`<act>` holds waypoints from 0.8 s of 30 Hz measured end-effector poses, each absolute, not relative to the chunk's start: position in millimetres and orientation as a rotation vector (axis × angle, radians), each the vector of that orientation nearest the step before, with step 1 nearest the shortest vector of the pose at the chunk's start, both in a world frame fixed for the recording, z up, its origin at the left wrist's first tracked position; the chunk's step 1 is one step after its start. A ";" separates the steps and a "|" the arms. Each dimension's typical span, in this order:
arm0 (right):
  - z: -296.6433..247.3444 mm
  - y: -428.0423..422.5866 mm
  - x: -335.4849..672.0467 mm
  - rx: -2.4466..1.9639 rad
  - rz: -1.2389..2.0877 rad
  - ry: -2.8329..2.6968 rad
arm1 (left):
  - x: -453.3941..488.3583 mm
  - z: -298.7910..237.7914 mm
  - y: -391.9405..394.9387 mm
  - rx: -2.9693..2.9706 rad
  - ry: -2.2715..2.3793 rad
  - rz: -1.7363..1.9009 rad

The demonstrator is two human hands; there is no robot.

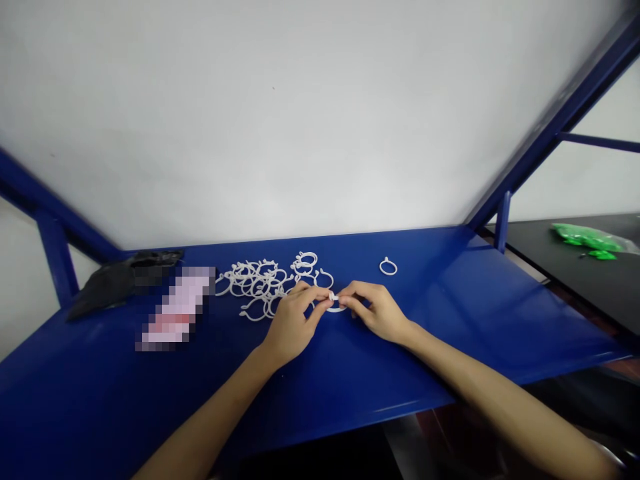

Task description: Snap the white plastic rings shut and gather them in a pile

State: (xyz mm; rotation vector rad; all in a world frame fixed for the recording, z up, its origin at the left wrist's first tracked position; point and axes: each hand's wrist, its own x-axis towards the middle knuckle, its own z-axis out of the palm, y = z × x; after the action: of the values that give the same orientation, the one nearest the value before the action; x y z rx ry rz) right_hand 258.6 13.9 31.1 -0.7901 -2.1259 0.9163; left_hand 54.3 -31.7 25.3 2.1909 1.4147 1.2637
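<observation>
Between my two hands is a white ring (336, 309) with a small eyelet, like a curtain ring, held just above the blue table. My left hand (299, 315) pinches it near the eyelet with thumb and forefinger. From the other side, my right hand (376, 309) pinches the same ring close to the eyelet. The fingertips cover part of it, so I cannot tell if its ends are joined. Left of my hands lies a loose pile of similar white rings (257, 280), several of them with open gaps. One single white ring (388, 268) lies apart, behind my right hand.
On the left of the blue table (450, 280) lie a black plastic bag (103, 290) and a blurred-out pinkish item (183, 303). A pale wall rises behind, with slanting blue frame bars (530, 153) at both sides. At right, a dark table carries a bag of green pieces (590, 239).
</observation>
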 end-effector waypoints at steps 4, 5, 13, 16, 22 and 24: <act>32.2 13.9 259.1 -0.707 0.802 -2.193 | 54.6 22.7 -32.3 2.266 1.406 1.271; 32.3 14.1 259.5 -0.691 0.781 -2.203 | 54.4 21.9 -32.4 2.288 1.403 1.276; 33.0 11.8 261.1 -0.638 0.722 -2.244 | 54.2 17.6 -34.6 2.415 1.382 1.272; 34.5 9.1 260.6 -0.630 0.707 -2.257 | 55.6 19.6 -37.1 2.430 1.363 1.285; 30.0 11.0 262.4 -0.581 0.609 -2.321 | 59.4 18.4 -40.4 2.460 1.332 1.306; 26.9 14.7 263.0 -0.565 0.574 -2.356 | 60.7 16.3 -39.6 2.449 1.350 1.263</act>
State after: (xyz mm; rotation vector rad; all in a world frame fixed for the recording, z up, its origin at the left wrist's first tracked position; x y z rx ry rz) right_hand 263.0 14.7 26.9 -0.5654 -2.3558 0.5737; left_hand 60.7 -39.6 16.3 2.4492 1.3500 1.2627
